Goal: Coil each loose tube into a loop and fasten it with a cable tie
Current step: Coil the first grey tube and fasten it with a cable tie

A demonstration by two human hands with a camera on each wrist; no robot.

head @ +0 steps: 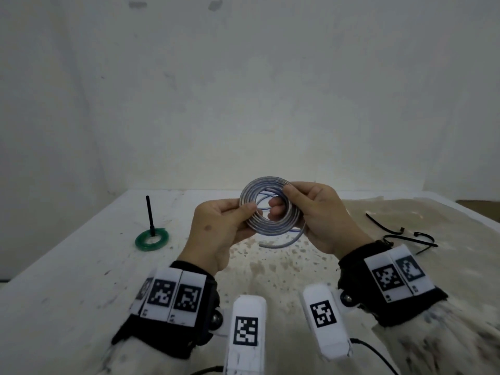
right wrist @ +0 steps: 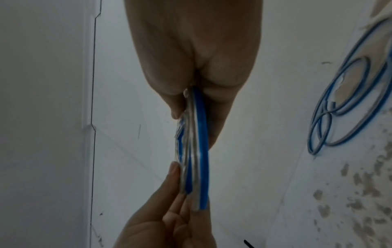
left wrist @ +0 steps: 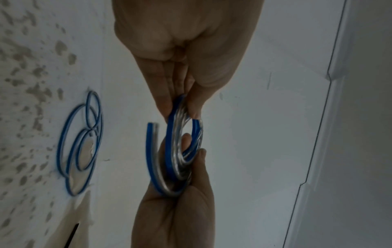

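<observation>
Fingers hide parts of the coiled clear tube with a blue stripe (head: 270,209), held above the white stained table (head: 81,266). The left hand (head: 219,234) pinches the coil's near-left rim between thumb and fingers; the right hand (head: 316,215) is clamped on its right side, fingers poking through the middle. One free end (head: 281,240) curls below the coil. Both wrist views are dim and blurred. A second, loose blue-striped tube (left wrist: 80,142) lies on the table, cut off at the edge in the right wrist view. Far left lies a green tube coil (head: 152,240) with an upright black tie (head: 150,215). Black cable ties (head: 400,234) lie at right. Square black-and-white code markers (head: 173,295) sit on the wristbands; their small print is unreadable.
</observation>
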